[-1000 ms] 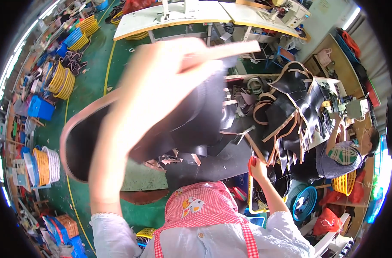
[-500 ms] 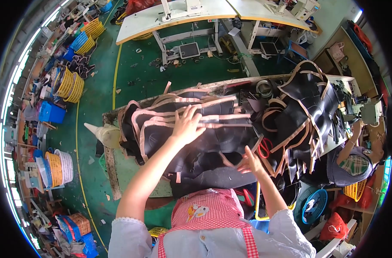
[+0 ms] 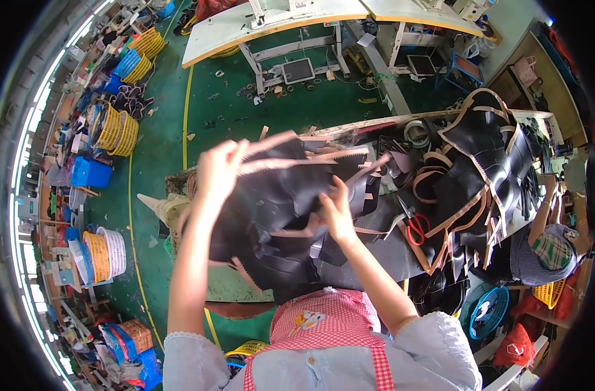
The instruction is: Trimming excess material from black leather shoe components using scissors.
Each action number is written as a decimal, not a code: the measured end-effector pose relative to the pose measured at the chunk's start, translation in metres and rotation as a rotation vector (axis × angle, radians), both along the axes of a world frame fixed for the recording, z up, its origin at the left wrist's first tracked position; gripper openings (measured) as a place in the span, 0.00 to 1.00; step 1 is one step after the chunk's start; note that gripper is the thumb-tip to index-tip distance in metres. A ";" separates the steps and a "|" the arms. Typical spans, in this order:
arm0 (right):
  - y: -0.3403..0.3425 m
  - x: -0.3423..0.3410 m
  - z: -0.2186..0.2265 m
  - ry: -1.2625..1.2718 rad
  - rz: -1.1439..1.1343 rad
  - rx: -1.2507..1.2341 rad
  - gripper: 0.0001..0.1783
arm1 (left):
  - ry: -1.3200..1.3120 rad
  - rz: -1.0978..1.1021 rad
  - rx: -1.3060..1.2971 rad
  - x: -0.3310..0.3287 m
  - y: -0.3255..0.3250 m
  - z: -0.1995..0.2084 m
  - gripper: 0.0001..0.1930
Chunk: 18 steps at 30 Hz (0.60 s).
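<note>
While you work over the bench, here is how things stand, each place told from the red-handled scissors.

Left hand: your left hand [image 3: 220,171] sits well to the left of the red-handled scissors [image 3: 415,228], fingers curled over the upper left edge of the stack of black leather pieces [image 3: 278,208], gripping it.

Right hand: your right hand [image 3: 338,212] is just left of the scissors, fingers bent and pinching a black piece near the stack's middle.

Stack: the black pieces with tan edges are lifted off the workbench [image 3: 382,251], left of the scissors, and blurred.

Change: half a second ago your left palm lay flat on the stack as it rested spread on the bench; now the stack is raised and bunched between both hands, and your right hand has moved up from its lower edge.

Scissors: they lie on the bench, right of your right hand, not touched.

Other pile: more black pieces with tan strips [image 3: 486,156] lie above and right of the scissors.

Nearby person: someone in a checked cap [image 3: 550,251] sits far right of the scissors.
</note>
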State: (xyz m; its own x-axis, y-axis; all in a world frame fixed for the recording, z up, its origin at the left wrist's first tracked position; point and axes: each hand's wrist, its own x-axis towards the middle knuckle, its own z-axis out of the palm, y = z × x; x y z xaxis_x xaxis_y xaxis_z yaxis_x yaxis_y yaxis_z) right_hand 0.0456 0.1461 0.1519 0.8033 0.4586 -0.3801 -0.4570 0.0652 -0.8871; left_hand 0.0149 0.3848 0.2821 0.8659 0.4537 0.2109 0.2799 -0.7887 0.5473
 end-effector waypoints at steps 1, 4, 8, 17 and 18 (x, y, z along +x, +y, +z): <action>0.016 0.001 -0.009 -0.053 -0.010 -0.047 0.37 | -0.084 -0.017 -0.070 0.006 0.012 0.014 0.20; 0.047 -0.006 -0.035 -0.282 0.092 -0.199 0.41 | -0.263 -0.006 -0.382 0.012 0.041 0.072 0.14; 0.053 -0.010 -0.046 -0.356 0.115 -0.251 0.37 | -0.354 -0.069 -0.496 0.019 0.036 0.141 0.18; -0.021 -0.026 -0.055 0.191 0.215 0.187 0.35 | 0.220 -0.062 0.640 0.029 -0.025 -0.125 0.14; -0.038 -0.036 -0.056 0.216 0.242 0.127 0.33 | 0.221 0.057 0.691 0.016 -0.028 -0.157 0.13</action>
State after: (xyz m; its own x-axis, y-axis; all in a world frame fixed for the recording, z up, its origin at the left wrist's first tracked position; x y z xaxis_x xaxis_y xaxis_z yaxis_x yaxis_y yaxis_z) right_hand 0.0094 0.1079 0.0960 0.5731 0.6803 -0.4569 -0.6488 0.0360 -0.7601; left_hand 0.0310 0.3569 0.1255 0.9005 0.3259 0.2881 0.3773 -0.9148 -0.1445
